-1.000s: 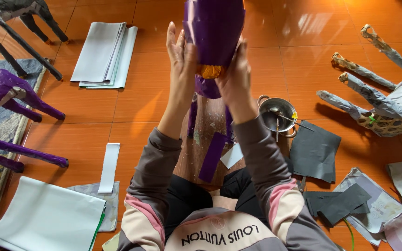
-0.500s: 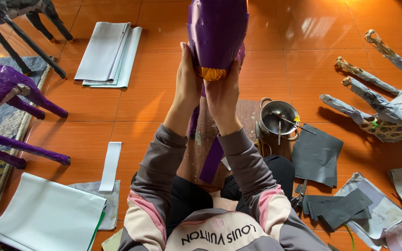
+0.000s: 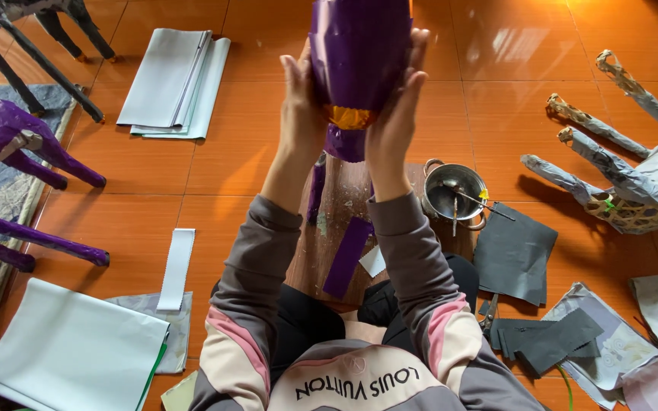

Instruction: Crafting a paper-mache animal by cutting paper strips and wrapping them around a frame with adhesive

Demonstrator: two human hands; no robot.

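Note:
Both my hands are raised in front of me around a large purple paper-covered form [image 3: 359, 53]. My left hand [image 3: 297, 99] presses flat on its left side. My right hand [image 3: 396, 114] cups its right side and lower edge. An orange-brown patch shows at the form's bottom, with a purple flap hanging below. Beneath it a wooden board [image 3: 344, 221] lies on the floor with a purple paper strip [image 3: 346, 256] on it.
A small metal pot [image 3: 455, 194] with a brush stands right of the board. Dark grey paper sheets [image 3: 513, 251] and a grey-wrapped legged figure [image 3: 634, 183] lie at right. Purple-wrapped legs [image 3: 17, 144] and white paper stacks [image 3: 173, 80] are at left, on the orange tile floor.
My hands have shifted on the purple form, spreading apart to its two sides, and the form now sits higher and closer in view.

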